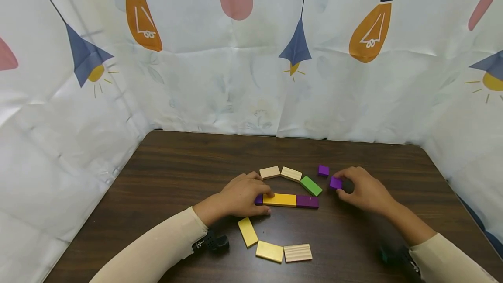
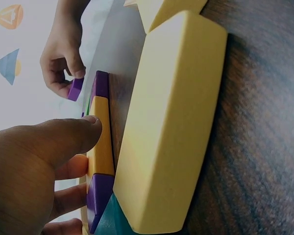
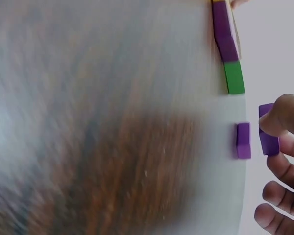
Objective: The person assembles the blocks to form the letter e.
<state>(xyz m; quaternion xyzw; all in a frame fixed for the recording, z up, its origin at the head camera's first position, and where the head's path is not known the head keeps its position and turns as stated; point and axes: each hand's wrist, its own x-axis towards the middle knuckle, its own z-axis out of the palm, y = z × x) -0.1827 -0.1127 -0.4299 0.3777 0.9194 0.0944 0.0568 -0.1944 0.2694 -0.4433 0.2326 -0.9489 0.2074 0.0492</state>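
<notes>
My right hand (image 1: 363, 187) pinches a small purple block (image 1: 335, 182) between thumb and forefinger, at the right of the blocks. A second small purple block (image 1: 323, 170) lies on the table just beyond it. My left hand (image 1: 245, 195) lies across the left end of a straight row, with a fingertip on the yellow-orange block (image 1: 284, 200) and the thumb by the row's near side. Purple blocks flank that one: the right one (image 1: 308, 201) shows fully, the left one (image 2: 99, 198) is partly covered by the hand. A green block (image 1: 311, 185) slants behind the row.
Two plain wood blocks (image 1: 291, 174) continue the arc behind the row. Nearer me, two pale yellow blocks (image 1: 269, 251) and a striped wood block (image 1: 298, 252) form another curve. A teal piece (image 2: 113, 219) sits beside the left hand. Printed cloth hangs behind the dark table (image 1: 188, 156).
</notes>
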